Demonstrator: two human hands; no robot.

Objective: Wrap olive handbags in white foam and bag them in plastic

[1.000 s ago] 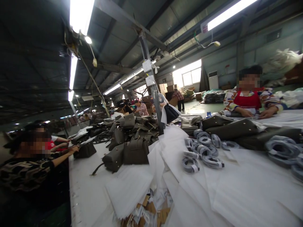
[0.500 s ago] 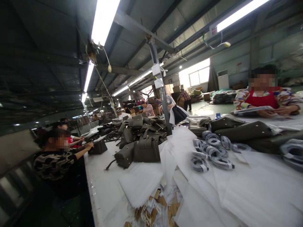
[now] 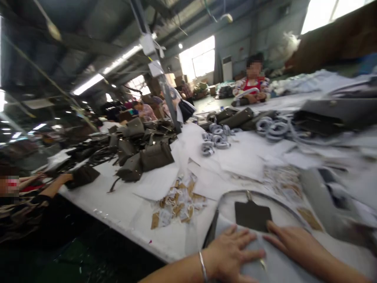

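At the bottom of the head view, my left hand (image 3: 232, 251), with a silver bracelet at the wrist, lies spread on a pale grey sheet-like surface (image 3: 253, 271). My right hand (image 3: 294, 245) reaches in from the right, fingers stretched over the same surface. Its uppermost digit is at the corner of a dark rectangular tag (image 3: 253, 216). The tag hangs from a small metal clip on a curved dark strap (image 3: 229, 192). Surface, tag and strap look like parts of one bag, whose lower part is out of frame. A small shiny metal piece shows beside my left fingers.
Dark handbags (image 3: 156, 157) are heaped on the white table (image 3: 118, 212). Brown and white tags (image 3: 176, 200) lie in a pile. Coiled grey straps (image 3: 216, 137) sit beyond white sheets. Co-workers are at the left and far side; a metal post (image 3: 169, 94) rises behind the bags.
The view has swung right and down. Both my hands and the pale surface with its dark tag and strap are now in view; none of these showed before.
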